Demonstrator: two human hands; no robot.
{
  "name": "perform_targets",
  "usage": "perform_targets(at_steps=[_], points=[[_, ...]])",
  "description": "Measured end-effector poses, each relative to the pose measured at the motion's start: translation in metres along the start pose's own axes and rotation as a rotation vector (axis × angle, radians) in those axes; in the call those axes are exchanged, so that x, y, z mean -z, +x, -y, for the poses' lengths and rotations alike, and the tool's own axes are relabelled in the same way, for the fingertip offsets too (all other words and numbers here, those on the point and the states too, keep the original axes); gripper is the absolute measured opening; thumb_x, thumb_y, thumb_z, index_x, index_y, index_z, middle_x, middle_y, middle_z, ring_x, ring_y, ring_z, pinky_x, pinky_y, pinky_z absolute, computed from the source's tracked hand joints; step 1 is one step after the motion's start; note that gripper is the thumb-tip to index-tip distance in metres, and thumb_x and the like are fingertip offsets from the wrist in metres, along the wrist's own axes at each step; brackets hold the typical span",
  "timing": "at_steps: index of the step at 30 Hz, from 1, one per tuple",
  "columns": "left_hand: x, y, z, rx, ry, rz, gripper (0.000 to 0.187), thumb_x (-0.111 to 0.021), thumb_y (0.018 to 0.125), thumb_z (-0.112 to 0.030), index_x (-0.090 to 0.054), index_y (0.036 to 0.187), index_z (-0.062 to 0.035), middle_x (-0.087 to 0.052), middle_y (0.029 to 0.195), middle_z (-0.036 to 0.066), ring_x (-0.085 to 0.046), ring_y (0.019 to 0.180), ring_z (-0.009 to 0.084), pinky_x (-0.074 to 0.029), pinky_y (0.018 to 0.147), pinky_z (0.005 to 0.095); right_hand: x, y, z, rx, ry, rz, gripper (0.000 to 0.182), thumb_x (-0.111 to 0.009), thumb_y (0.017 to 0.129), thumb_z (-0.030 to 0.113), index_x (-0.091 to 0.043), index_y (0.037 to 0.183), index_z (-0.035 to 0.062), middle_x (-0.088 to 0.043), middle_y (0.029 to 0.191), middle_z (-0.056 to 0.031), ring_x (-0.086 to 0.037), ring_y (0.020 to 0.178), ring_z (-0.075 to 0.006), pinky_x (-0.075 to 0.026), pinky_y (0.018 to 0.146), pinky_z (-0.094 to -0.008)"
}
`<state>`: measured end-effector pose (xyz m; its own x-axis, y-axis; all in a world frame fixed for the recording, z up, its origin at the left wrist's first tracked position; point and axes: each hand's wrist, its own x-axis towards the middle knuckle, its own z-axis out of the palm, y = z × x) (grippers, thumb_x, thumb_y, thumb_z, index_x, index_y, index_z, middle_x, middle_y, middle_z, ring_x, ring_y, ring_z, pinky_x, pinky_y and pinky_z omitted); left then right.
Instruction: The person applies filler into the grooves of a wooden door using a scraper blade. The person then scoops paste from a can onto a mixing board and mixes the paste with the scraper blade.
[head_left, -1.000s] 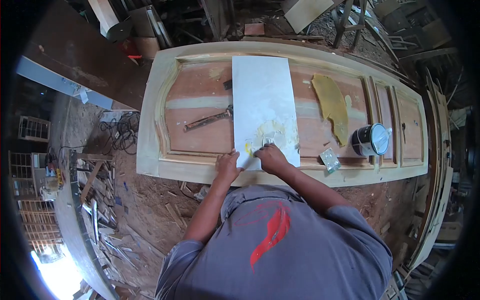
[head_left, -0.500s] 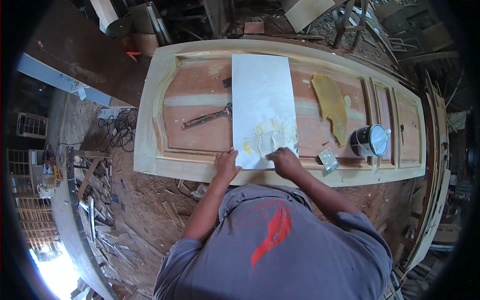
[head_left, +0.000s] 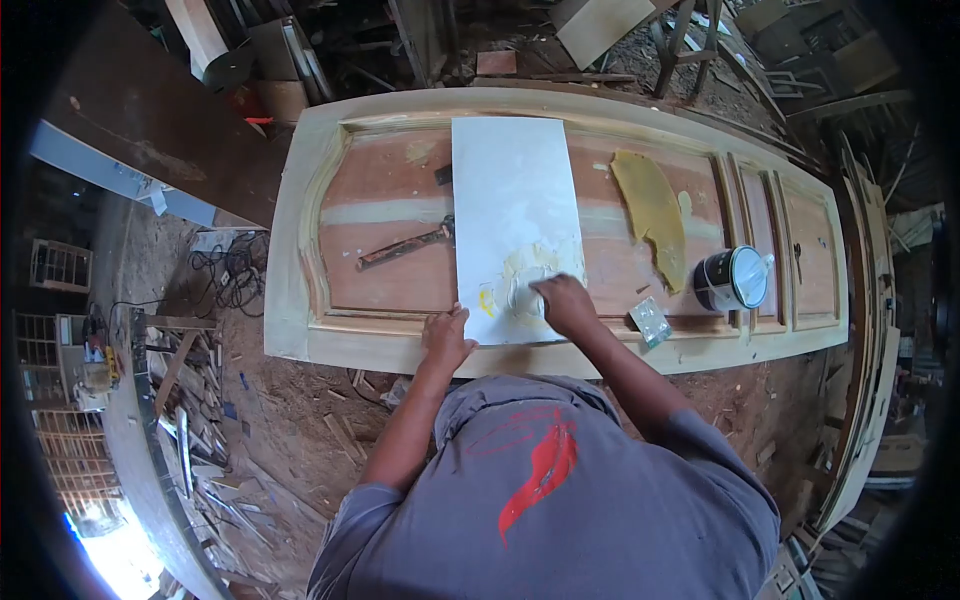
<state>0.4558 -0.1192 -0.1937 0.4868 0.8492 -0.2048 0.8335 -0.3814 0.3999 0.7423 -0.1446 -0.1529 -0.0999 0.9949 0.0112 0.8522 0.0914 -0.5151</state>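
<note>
A white rectangular board lies across a panelled wooden door. My left hand grips the board's lower left corner, its thumb along the edge. My right hand is closed above the lower part of the board, over a patch of pale paste. Whatever its fingers hold is too small or hidden to make out. A small yellow smear marks the board left of the paste. Against the board's left side lies a dark-handled hammer-like tool.
On the door to the right are a curved yellowish sheet, a dark can with plastic on top, and a small clear packet. Cables and wood scraps litter the ground at left. More timber stands around.
My right hand has moved up slightly over the paste, which looks reshaped. My left hand stays at the board's corner. The whole view has shifted a little.
</note>
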Motion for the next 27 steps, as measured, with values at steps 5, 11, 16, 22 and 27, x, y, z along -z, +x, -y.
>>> perform_targets(at_steps=[5,11,16,22,27], points=[[0.010,0.000,-0.004,-0.010,-0.019,0.003,0.074,-0.095,0.063,-0.027,-0.067,0.130,-0.0079,-0.065,0.139,0.018,-0.064,0.122,0.0334,-0.046,0.104,0.0482,-0.033,0.013,0.018,0.037,-0.013,-0.005,0.034,-0.057,0.080,0.000,-0.075,0.108,0.0049,-0.075,0.104,-0.0181,-0.066,0.105,-0.0384,-0.051,0.098,-0.0462],[-0.001,-0.001,0.001,-0.002,-0.003,-0.036,0.074,-0.095,0.063,-0.028,-0.068,0.129,-0.0080,-0.065,0.138,0.018,-0.064,0.122,0.0335,-0.044,0.106,0.0498,-0.017,-0.005,0.018,0.153,0.032,0.126,0.029,-0.057,0.079,0.002,-0.076,0.100,0.0077,-0.075,0.099,-0.0184,-0.067,0.099,-0.0366,-0.052,0.092,-0.0465],[0.003,-0.003,-0.002,-0.012,-0.043,-0.008,0.073,-0.094,0.064,-0.026,-0.068,0.129,-0.0062,-0.065,0.138,0.019,-0.065,0.120,0.0344,-0.045,0.105,0.0503,0.008,0.037,-0.024,0.125,-0.034,0.022,0.028,-0.056,0.082,0.005,-0.076,0.102,0.0059,-0.075,0.100,-0.0187,-0.067,0.099,-0.0376,-0.052,0.092,-0.0476],[-0.003,-0.002,0.004,-0.021,-0.029,-0.049,0.074,-0.094,0.064,-0.027,-0.066,0.130,-0.0089,-0.065,0.139,0.017,-0.065,0.119,0.0323,-0.045,0.103,0.0485,-0.007,-0.012,-0.010,-0.070,-0.063,0.106,0.026,-0.056,0.082,0.004,-0.074,0.101,0.0034,-0.073,0.092,-0.0206,-0.068,0.093,-0.0398,-0.053,0.088,-0.0506],[-0.002,0.001,0.004,-0.015,-0.028,-0.038,0.074,-0.095,0.063,-0.027,-0.067,0.129,-0.0099,-0.065,0.140,0.015,-0.065,0.120,0.0311,-0.045,0.103,0.0481,0.015,-0.010,0.010,-0.220,0.086,0.098,0.027,-0.057,0.085,0.004,-0.074,0.106,0.0049,-0.074,0.097,-0.0207,-0.067,0.098,-0.0403,-0.052,0.088,-0.0498]])
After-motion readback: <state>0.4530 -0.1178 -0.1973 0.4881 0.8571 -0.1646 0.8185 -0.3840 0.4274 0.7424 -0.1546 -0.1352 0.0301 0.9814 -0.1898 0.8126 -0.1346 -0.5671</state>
